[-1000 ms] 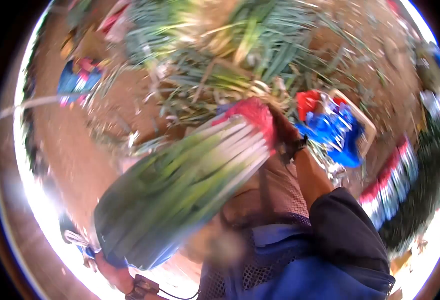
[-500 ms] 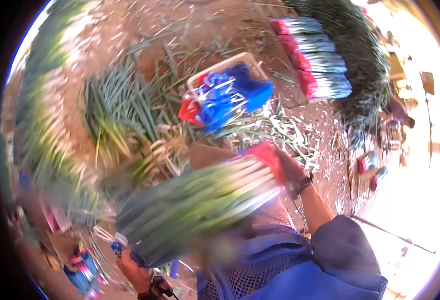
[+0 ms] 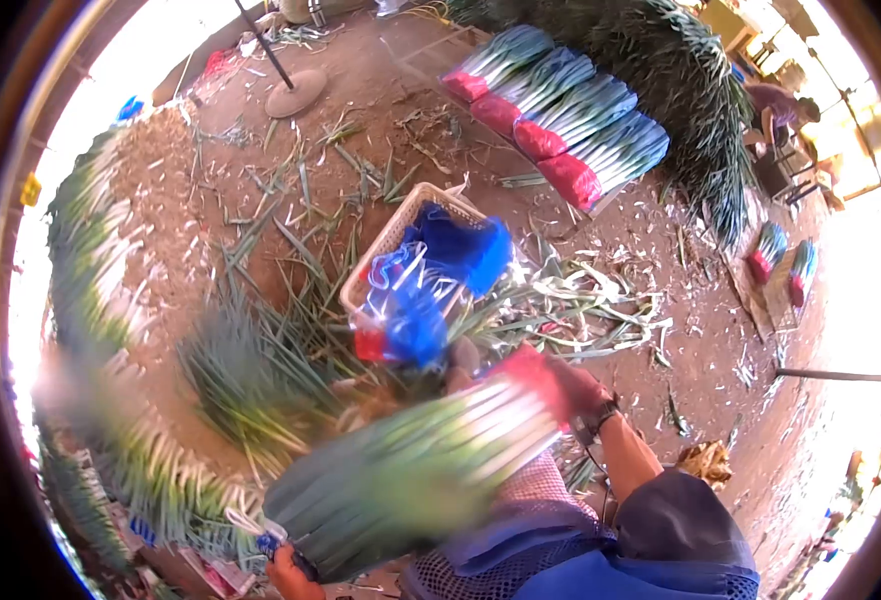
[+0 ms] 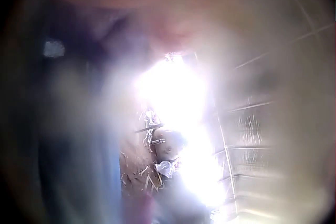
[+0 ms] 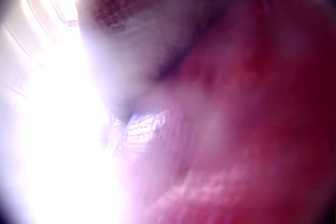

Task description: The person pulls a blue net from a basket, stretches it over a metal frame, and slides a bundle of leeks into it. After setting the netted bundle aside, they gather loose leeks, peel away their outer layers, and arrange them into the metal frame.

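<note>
Swung rightward, the leek bundle (image 3: 410, 480) now lies across the lap, near the basket (image 3: 385, 250).
Head view: right hand (image 3: 570, 390) clasps its red-wrapped end, left hand (image 3: 285, 575) grips the leaf end. Wrist views: blurred glare.

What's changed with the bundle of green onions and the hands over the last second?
The view has swung round: the basket of blue bags now sits above the bundle, and the row of red-capped bundles has come into sight at the top. The green onion bundle stays level across the person's front. The right hand keeps its grip on the red-wrapped end, the left hand on the leafy end. Nothing was let go.
</note>
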Motion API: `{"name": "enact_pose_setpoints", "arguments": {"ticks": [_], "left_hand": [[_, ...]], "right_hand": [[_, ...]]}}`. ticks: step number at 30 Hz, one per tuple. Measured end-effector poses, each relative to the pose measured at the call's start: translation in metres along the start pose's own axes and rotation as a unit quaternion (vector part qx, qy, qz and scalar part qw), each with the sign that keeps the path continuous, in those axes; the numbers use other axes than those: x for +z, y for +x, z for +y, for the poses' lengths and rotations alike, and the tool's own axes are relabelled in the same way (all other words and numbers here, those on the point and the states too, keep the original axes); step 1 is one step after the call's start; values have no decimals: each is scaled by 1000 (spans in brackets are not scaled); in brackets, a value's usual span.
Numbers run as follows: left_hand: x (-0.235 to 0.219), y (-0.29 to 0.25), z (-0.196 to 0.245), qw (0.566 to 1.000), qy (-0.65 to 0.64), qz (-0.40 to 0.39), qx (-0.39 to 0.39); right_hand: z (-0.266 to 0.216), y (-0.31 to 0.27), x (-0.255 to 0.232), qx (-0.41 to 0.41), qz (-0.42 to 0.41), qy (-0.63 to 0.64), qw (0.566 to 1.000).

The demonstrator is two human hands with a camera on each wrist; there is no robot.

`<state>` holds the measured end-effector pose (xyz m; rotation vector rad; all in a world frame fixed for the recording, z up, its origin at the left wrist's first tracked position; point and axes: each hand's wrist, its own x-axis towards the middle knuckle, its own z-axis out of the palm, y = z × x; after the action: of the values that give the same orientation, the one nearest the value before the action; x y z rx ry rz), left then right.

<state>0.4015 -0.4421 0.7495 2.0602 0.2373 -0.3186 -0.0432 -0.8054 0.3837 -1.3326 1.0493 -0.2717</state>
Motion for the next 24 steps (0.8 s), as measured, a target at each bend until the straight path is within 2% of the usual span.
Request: {"name": "enact_pose_setpoints", "arguments": {"ticks": [1,2,3,6,7,8,10,11,12,13,14,15,16,17,18,20,21,22,24], "left_hand": [[-3,-8,28,977,174,-103,63],[-4,-10,45,912,339,-197,122],[-5,0,37,955,203,-206,59],[15,22,40,962,155,-190,120],[23,29,42,961,159,-193,121],[29,35,43,961,178,-184,108],[38,46,53,959,213,-165,85],[96,16,85,995,-6,-86,43],[87,31,81,995,1,-88,44],[75,56,71,960,176,-142,168],[68,74,64,876,336,-193,288],[84,77,73,874,334,-197,294],[106,81,84,953,176,-191,156],[126,81,96,984,13,-176,6],[140,81,105,984,17,-179,7],[161,83,120,972,-35,-217,81],[160,96,126,957,7,-280,73],[176,78,143,953,-4,-290,91],[193,90,139,931,31,-331,151]], "right_hand": [[-21,17,10,14,27,-27,999],[-42,34,17,25,52,-55,997],[-54,48,21,22,52,-47,997],[-78,75,23,5,32,-151,988],[-95,71,19,-23,22,-232,972],[-98,72,15,-18,24,-227,973],[-90,76,8,52,5,-194,980],[-120,69,3,121,3,-59,991],[-109,75,8,-8,17,0,1000],[-95,62,0,139,34,151,978],[-177,40,-3,273,98,301,909],[-145,47,-7,232,126,358,896],[-114,52,-8,194,152,413,877],[-157,34,-13,226,198,323,897],[-199,18,-15,266,225,283,894],[-136,21,-29,183,192,403,876],[-125,19,-31,156,188,453,857],[-135,7,-35,161,204,451,854],[-146,-5,-47,141,235,434,858]]}}
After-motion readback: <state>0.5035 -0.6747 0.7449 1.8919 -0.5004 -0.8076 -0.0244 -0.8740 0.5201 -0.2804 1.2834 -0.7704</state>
